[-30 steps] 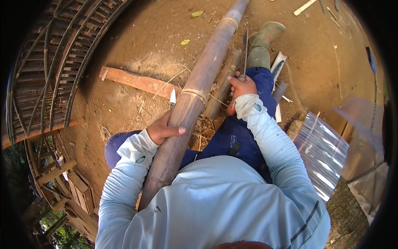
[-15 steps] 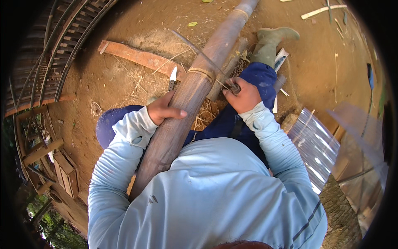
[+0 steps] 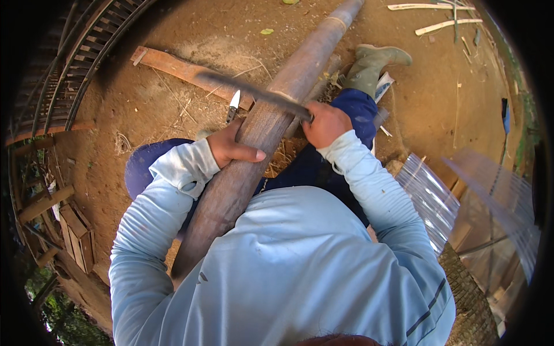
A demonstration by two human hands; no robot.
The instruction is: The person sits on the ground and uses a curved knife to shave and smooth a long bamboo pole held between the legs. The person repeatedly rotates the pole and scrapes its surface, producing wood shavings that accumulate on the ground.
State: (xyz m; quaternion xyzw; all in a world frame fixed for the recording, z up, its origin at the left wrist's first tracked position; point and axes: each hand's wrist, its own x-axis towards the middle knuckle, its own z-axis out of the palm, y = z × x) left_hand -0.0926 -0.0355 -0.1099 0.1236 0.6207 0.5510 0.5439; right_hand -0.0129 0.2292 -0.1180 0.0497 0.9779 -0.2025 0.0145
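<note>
A long brown bamboo pole (image 3: pixel 268 127) slants across my lap, from beside my left side to the far ground. My left hand (image 3: pixel 234 147) rests on its left side, gripping it with the thumb laid over the top. In my right hand (image 3: pixel 329 124), closed around the handle, is a machete (image 3: pixel 242 87), its dark blade lying across the pole near a pale node ring. Motion blurs the blade, and the fist hides the handle. Just beyond my left hand, a small knife (image 3: pixel 234 104) with a bright blade and dark handle points away.
A reddish-brown board (image 3: pixel 179 70) lies on the dirt beyond the pole. Slatted bamboo work (image 3: pixel 63 75) stands at far left. On the right are clear corrugated sheets (image 3: pixel 428 196), and pale strips (image 3: pixel 447 26) lie far right. My booted leg (image 3: pixel 369 69) stretches ahead.
My right hand has moved slightly left and away from me, turning the machete so its blade lies flatter across the pole. My left hand keeps its hold on the pole.
</note>
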